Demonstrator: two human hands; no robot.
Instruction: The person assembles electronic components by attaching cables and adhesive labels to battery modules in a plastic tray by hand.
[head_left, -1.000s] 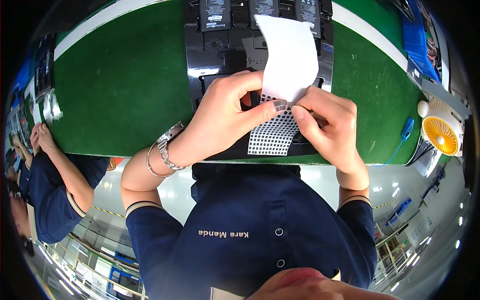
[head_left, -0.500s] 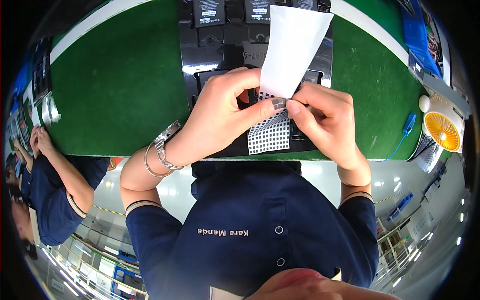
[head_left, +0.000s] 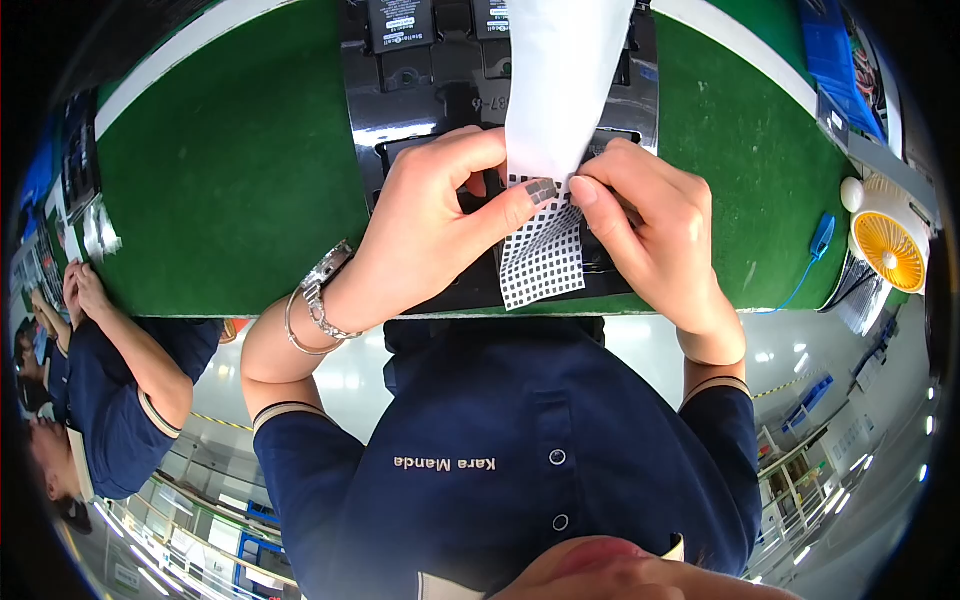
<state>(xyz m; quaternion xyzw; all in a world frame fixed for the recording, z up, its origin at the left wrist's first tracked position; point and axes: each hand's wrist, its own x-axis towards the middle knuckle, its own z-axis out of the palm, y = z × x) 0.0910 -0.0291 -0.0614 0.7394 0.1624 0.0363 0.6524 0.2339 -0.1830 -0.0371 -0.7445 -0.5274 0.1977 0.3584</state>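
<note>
My left hand [head_left: 415, 215] holds a long white sticker sheet [head_left: 565, 85] between thumb and fingers. Its lower part is a grid of small dark square stickers [head_left: 545, 265], bent where I grip it. Several dark squares cling to the tip of my left thumb. At the sheet's right edge, my right hand [head_left: 660, 220] is closed, thumb and forefinger pinched together on that edge; whether a loose square is between them is hidden. Below both hands lies a black tray [head_left: 450, 105], with a black battery pack [head_left: 402, 22] in its far left part.
A green work mat [head_left: 230, 180] spreads on both sides of the tray. To the right are a yellow-and-white fan [head_left: 888, 252], a blue connector on a cord [head_left: 822, 238] and a blue bin [head_left: 835, 70]. A co-worker's hands [head_left: 85, 290] are at the far left.
The sheet has shifted up and slightly left, with both hands a little higher. My right fingertips are slightly farther from my left thumb. The tray appears farther left and higher in view.
</note>
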